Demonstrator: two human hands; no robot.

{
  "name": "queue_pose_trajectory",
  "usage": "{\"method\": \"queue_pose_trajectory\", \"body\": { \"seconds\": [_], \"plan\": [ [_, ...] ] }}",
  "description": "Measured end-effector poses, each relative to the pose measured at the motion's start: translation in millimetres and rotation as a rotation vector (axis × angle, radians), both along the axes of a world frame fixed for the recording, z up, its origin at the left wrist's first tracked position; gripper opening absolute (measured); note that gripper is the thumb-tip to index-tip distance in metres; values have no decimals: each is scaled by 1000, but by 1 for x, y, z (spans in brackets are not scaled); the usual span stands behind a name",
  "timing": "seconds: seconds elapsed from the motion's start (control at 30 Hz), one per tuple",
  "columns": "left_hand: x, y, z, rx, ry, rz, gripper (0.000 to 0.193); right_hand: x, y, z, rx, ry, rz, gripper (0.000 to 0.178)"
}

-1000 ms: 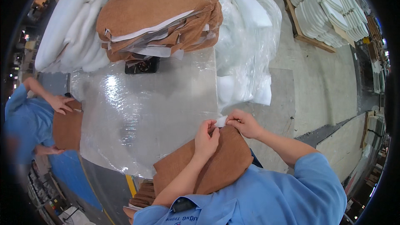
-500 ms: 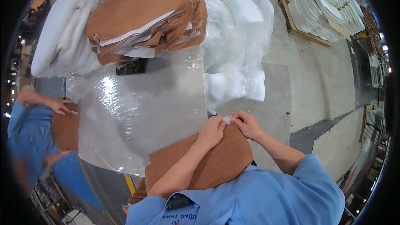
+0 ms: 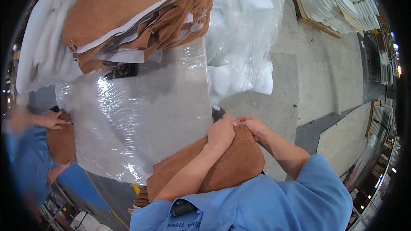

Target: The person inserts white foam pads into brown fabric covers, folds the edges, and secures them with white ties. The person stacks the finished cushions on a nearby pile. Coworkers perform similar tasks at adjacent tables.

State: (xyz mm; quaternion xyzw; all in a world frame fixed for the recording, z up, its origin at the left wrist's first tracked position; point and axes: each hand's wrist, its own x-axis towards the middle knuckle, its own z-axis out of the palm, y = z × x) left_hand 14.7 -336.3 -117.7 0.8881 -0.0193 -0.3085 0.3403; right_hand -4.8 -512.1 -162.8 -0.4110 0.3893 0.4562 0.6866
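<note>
A brown fabric cushion (image 3: pixel 233 167) lies across my front, its left end under my forearm. My left hand (image 3: pixel 221 131) is closed at the cushion's upper end, its fingers curled round the edge. Close beside it, my right hand (image 3: pixel 251 126) pinches the same end between thumb and fingers. A tiny white bit shows between the two hands, too small to name. What lies inside my left fist is hidden.
A plastic-wrapped board table (image 3: pixel 158 98) bears a pile of brown fabric covers (image 3: pixel 128 8). White padding (image 3: pixel 36 51) lies behind it. Clear-bagged white filling (image 3: pixel 244 38) stands beyond. At left, a co-worker (image 3: pixel 25 145) handles another brown piece (image 3: pixel 61 139). Stacked white pads (image 3: pixel 334 2) sit far right.
The white tuft that stuck out between my hands is now mostly out of sight. My hands stay at the cushion's end, my left more upright. The view has shifted slightly.
</note>
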Motion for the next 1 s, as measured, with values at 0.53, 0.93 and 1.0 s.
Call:
{"method": "queue_pose_trajectory", "body": {
  "seconds": [0.53,0.93,1.0],
  "plan": [
    [49,8,19,-191,225,-172,42,-16,-25,30,3,-143,-222,13],
    [31,-11,-10,-201,157,38,23,8,-2,38,-93,-66,-166,19],
    [37,-9,-12,-188,171,59,22,25,11,57,-105,-20,-170,19]
  ]
}}
